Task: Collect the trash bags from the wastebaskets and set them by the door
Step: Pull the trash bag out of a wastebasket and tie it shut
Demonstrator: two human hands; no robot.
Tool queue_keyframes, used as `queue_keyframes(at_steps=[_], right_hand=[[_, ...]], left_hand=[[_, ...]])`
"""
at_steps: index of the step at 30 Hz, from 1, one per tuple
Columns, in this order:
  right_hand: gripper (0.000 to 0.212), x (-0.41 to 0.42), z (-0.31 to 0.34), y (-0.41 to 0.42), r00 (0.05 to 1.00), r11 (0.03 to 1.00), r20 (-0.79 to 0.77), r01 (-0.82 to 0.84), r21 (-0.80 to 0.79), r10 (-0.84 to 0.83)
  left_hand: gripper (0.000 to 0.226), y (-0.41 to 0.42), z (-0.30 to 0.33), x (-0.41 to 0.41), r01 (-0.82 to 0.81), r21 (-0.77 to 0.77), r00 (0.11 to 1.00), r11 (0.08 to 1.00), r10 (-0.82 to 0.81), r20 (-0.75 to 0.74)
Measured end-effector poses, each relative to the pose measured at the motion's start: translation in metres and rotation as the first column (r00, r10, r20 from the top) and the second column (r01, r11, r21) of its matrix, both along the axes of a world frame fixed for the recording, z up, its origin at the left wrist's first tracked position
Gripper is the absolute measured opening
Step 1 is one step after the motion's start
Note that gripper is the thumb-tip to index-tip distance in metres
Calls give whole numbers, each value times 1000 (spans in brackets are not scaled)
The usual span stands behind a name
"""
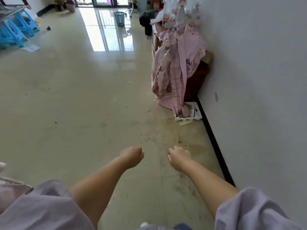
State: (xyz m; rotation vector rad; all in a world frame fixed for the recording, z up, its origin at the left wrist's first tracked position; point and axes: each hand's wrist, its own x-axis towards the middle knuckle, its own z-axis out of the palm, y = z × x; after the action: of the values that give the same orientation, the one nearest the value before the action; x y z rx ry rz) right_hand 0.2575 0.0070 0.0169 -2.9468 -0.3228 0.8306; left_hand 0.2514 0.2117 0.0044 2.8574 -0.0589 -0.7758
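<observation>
Reaching forward over the tiled floor (69, 90), both bare arms stretch out from lilac sleeves (49, 208), hands low in the view at about 6 o'clock. Blue plastic stools (15, 30) stacked at 10 o'clock under a dark table frame, a sheet of paper (31, 48) on the floor just beside them. Left hand (132, 156): fingers curled into a loose fist, holding nothing, back of the hand up, wrist bent slightly inward. Teal mesh wastebasket (119, 18) stands on the floor at 12 o'clock, far end of the room, near the glass doors (101, 0); can't tell from here if a bag sits inside it. Black trash bag (147, 18), probably, at 1 o'clock, right of the wastebasket and against the end of the low wooden cabinet (197, 78). Right hand (179, 157): fingers curled under, empty, knuckles forward, near the left hand but apart from it. Pink cloth (172, 70) drapes off the cabinet down to a white tray (191, 117) on the floor at 3 o'clock by the black baseboard (214, 141). Clear plastic bottles (181, 14) with red-and-white labels on the cabinet top at 1 o'clock; label print too small to read. White wall (257, 80) fills the right side.
</observation>
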Motion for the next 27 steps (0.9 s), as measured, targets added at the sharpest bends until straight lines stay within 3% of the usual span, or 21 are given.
queue_keyframes(at_steps=[10,19,27], right_hand=[[32,154,-17,85,986,986,-17,-166,-19,166],[34,366,-18,145,962,963,-56,-267,25,268],[35,532,-32,237,915,917,-77,-398,-25,395]], left_hand=[[38,65,-13,130,-115,-27,993,993,115,11],[37,129,-7,307,-307,-101,950,946,312,30],[38,203,-13,453,-364,-100,931,926,366,2]])
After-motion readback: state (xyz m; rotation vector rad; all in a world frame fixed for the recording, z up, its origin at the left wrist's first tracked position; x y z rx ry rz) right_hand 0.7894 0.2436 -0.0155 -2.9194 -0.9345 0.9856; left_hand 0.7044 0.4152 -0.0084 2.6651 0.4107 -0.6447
